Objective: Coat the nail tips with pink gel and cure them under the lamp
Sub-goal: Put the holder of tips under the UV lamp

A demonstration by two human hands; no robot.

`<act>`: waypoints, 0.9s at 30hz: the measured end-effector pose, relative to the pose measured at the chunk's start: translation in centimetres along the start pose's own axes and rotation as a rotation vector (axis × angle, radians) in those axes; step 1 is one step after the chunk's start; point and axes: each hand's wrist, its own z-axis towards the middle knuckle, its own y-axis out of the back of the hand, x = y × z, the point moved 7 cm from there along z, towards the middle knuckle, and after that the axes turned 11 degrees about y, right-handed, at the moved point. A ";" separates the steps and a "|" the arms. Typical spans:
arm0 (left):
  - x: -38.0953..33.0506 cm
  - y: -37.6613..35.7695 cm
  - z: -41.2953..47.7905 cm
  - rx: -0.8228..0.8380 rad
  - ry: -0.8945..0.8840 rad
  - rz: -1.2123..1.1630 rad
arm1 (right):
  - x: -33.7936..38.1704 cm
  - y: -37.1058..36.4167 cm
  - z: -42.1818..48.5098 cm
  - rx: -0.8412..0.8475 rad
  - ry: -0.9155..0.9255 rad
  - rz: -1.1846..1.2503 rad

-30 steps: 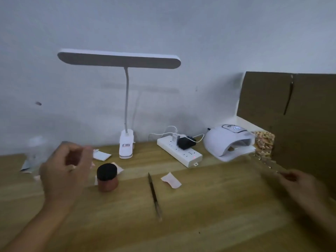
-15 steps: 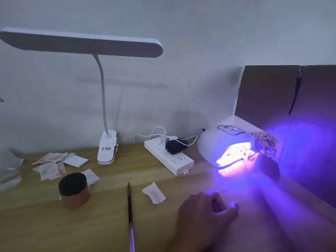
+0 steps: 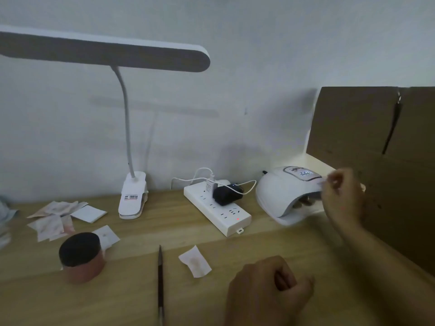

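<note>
Curing lamp (image 3: 282,196), unlit, was placed at the desk's (image 3: 131,290) back right. The right hand (image 3: 341,196) was curled at its side, grip unclear. The left hand (image 3: 266,292) was fisted, seemingly empty, near the front edge. Tips, not clearly seen, were best seated fully under it.

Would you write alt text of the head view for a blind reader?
A person's right hand is at the white nail lamp at the right of a wooden desk; the left hand is curled in front. A black-lidded pink jar and a brush sit further left.

On bench (image 3: 117,302): jar (image 3: 81,257) front left, brush (image 3: 160,278) right of it, power strip (image 3: 219,212) behind brush, curing lamp (image 3: 280,196) right of strip, desk lamp (image 3: 133,196) behind jar.
</note>
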 end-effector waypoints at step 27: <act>0.2 0.7 0.5 0.009 -0.027 -0.184 | -3.0 -5.0 -5.1 0.589 -0.234 -0.420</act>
